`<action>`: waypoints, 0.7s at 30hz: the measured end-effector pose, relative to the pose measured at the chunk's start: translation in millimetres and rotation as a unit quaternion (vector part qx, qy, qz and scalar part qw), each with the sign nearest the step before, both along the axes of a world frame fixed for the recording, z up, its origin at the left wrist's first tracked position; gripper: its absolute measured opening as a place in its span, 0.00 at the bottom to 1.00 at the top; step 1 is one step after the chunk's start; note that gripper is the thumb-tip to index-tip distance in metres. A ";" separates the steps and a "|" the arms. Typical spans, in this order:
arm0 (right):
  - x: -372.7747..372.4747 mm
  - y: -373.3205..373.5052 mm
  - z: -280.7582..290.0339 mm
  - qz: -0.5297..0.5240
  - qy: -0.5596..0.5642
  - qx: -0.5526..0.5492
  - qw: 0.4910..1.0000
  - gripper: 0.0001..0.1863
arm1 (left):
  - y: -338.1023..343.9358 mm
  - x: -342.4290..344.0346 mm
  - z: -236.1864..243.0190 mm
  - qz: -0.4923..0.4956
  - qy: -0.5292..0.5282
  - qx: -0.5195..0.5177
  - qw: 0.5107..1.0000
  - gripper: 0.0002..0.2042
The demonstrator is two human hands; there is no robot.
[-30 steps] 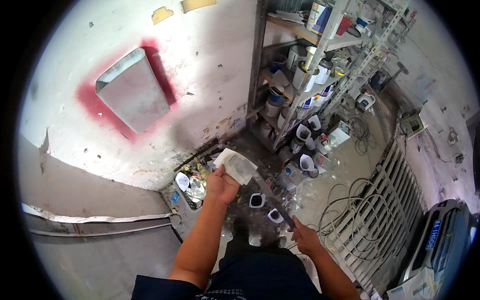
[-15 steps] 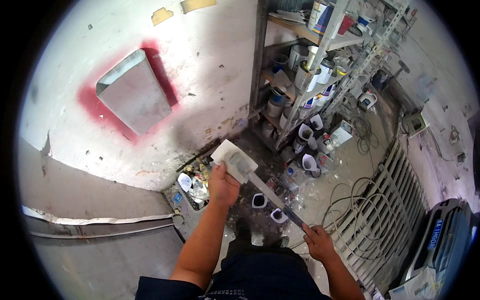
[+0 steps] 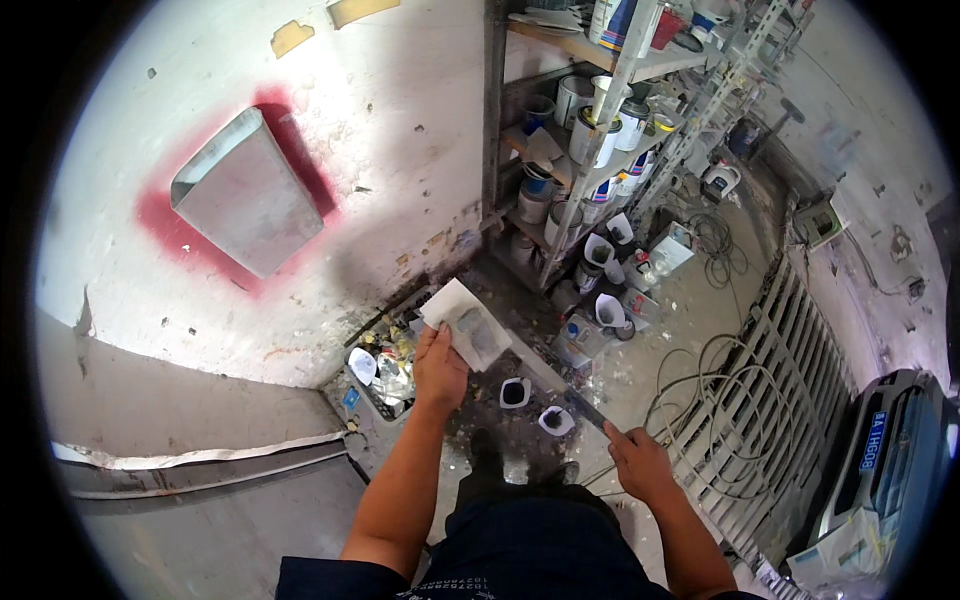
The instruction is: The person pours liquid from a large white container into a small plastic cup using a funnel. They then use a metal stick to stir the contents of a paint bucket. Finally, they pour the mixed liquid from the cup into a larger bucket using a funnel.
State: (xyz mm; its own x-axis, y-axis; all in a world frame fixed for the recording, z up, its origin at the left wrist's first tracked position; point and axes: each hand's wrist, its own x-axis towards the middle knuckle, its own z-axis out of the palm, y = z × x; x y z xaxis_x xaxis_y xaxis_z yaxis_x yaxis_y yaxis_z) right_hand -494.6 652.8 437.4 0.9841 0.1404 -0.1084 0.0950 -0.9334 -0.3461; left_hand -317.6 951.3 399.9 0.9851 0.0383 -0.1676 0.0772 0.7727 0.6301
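My left hand (image 3: pixel 440 375) is closed on the near left edge of a pale square board (image 3: pixel 458 303), thumb on top. A smear of grey paste (image 3: pixel 478 335) covers part of the board's face. In my right hand (image 3: pixel 640 462) is one end of a long flat stick (image 3: pixel 540 370), dark near my fingers and pale grey further along. The stick slants up and left to the board's right edge. Whether its far tip touches the board, or lies behind it, I cannot tell.
A metal shelf rack (image 3: pixel 590 180) full of paint cans stands ahead. Paper cups (image 3: pixel 556 421) and a litter-filled tray (image 3: pixel 385 370) lie on the floor. To the right are a coiled hose (image 3: pixel 700 400), a floor grating (image 3: pixel 790 370) and a car front (image 3: pixel 880 460). A wall-mounted box (image 3: pixel 250 195) has red overspray around it.
The stick's far end has shifted from the board's face to its right edge, so more of the grey smear shows. Both hands keep their holds.
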 end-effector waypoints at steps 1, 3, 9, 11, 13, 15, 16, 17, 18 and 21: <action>-0.1 -3.4 0.9 -0.014 0.002 0.000 1.000 0.26 | 0.5 0.5 -0.5 -0.001 0.022 -0.049 0.999 0.16; -0.8 -6.1 2.7 -0.053 0.007 0.027 0.998 0.27 | 1.4 1.1 -0.8 0.022 0.047 -0.035 0.998 0.16; 4.8 7.0 10.1 -0.088 -0.025 0.106 0.990 0.30 | -6.2 0.4 7.2 -0.009 0.132 -0.122 0.984 0.18; 12.9 23.0 2.3 -0.079 -0.030 0.132 0.988 0.31 | -15.9 -0.9 12.0 -0.015 0.160 -0.154 0.975 0.19; 22.3 41.0 -12.1 -0.060 -0.097 0.116 0.987 0.29 | -25.1 -3.4 17.7 -0.019 0.192 -0.196 0.962 0.20; 28.5 51.6 -27.8 -0.044 -0.127 0.122 0.983 0.29 | -31.9 -5.3 23.4 -0.021 0.195 -0.197 0.961 0.20; 29.0 54.9 -36.5 -0.036 -0.113 0.088 0.989 0.28 | -33.2 -5.2 25.9 -0.020 0.204 -0.202 0.958 0.20; 26.0 55.3 -44.1 -0.045 -0.092 0.081 0.991 0.27 | -33.1 -4.5 27.8 -0.022 0.205 -0.219 0.954 0.20; 20.9 54.5 -51.3 -0.054 -0.071 0.073 0.993 0.27 | -31.0 -2.3 29.3 -0.006 0.215 -0.210 0.954 0.20; -2.0 45.0 -68.3 -0.054 -0.053 0.049 0.996 0.25 | -20.4 3.5 29.4 0.033 0.226 -0.212 0.950 0.19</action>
State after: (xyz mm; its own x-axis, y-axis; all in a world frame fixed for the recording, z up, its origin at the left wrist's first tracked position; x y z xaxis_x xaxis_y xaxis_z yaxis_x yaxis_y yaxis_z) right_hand -496.6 697.9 369.1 0.9993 0.0381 0.0059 0.0370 -0.9020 -0.4301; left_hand -314.1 930.8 429.3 0.8062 -0.0682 -0.5877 0.2084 0.9624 0.1742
